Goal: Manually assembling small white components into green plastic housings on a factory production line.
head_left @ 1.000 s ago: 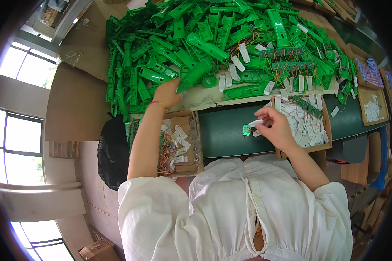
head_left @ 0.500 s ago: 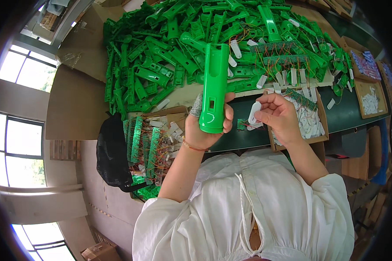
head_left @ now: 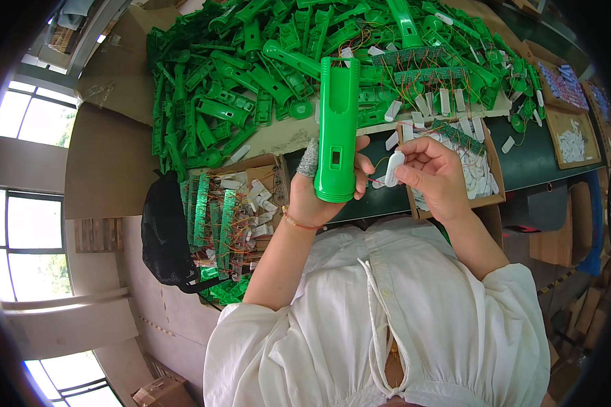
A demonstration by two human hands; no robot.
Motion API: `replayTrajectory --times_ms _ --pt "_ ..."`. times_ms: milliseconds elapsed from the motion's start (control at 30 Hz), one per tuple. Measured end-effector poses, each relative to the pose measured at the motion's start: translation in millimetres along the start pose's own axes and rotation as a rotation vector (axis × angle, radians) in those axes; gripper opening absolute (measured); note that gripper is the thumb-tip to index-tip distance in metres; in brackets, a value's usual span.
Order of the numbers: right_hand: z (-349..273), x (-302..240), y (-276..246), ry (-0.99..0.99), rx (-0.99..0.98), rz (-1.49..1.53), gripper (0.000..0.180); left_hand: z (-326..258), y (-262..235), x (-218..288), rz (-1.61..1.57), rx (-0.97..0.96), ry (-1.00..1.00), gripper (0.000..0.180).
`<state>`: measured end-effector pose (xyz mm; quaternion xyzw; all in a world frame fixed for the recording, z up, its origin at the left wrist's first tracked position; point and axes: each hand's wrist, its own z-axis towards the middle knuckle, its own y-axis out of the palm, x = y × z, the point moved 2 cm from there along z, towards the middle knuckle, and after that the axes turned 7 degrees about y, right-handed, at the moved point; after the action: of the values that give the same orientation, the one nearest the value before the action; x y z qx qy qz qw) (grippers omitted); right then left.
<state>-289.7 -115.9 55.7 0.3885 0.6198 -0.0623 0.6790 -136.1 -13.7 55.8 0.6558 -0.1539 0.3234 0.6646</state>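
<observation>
A green plastic flashlight shell (head_left: 337, 129), with a long scooped recess and a small rectangular hole, stands nearly upright in my left hand (head_left: 309, 202). My left fingers wrap around its lower end, and the thumb wears a silvery grey wrapping. Just right of it, my right hand (head_left: 441, 178) pinches a small white oval plastic piece (head_left: 393, 169) between thumb and fingers. Thin red and yellow wires run in the gap between the white piece and my left fingertips; what they join is hidden. The shell and the white piece are apart.
A large heap of green shells (head_left: 231, 108) covers the back of the dark table (head_left: 523, 163). Wired circuit boards (head_left: 431, 74) lie on it. Boxes of white pieces (head_left: 478, 180) and boards (head_left: 200, 210) flank my hands. A black mesh bag (head_left: 166, 234) hangs at left.
My right hand has come slightly closer to the shell with the white piece. The small green board below the shell is no longer visible. The whole view has shifted a little.
</observation>
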Motion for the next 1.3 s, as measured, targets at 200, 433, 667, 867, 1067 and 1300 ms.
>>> replayTrajectory --times_ms 200,433,667,867,1067,1300 --pt "-17 -16 28 -0.536 -0.162 -0.712 0.019 -1 -3 -8 0.057 -0.032 0.018 0.059" --pt "-21 2 51 -0.917 -0.115 -1.229 0.017 0 -3 -12 0.095 0.03 0.1 0.053" --pt "-22 8 55 -1.027 -0.083 -1.357 0.011 -2 -10 -13 0.187 0.078 0.122 0.046" --pt "-21 -2 51 -0.907 -0.171 -1.191 0.021 -5 -9 -14 0.182 0.089 0.088 0.05" --pt "-15 -4 51 -0.93 -0.145 -1.057 0.024 -5 -9 -4 0.147 0.017 0.088 0.059" --pt "37 29 1 -0.477 0.026 -1.361 0.028 -73 -18 99 0.567 0.428 0.433 0.041"
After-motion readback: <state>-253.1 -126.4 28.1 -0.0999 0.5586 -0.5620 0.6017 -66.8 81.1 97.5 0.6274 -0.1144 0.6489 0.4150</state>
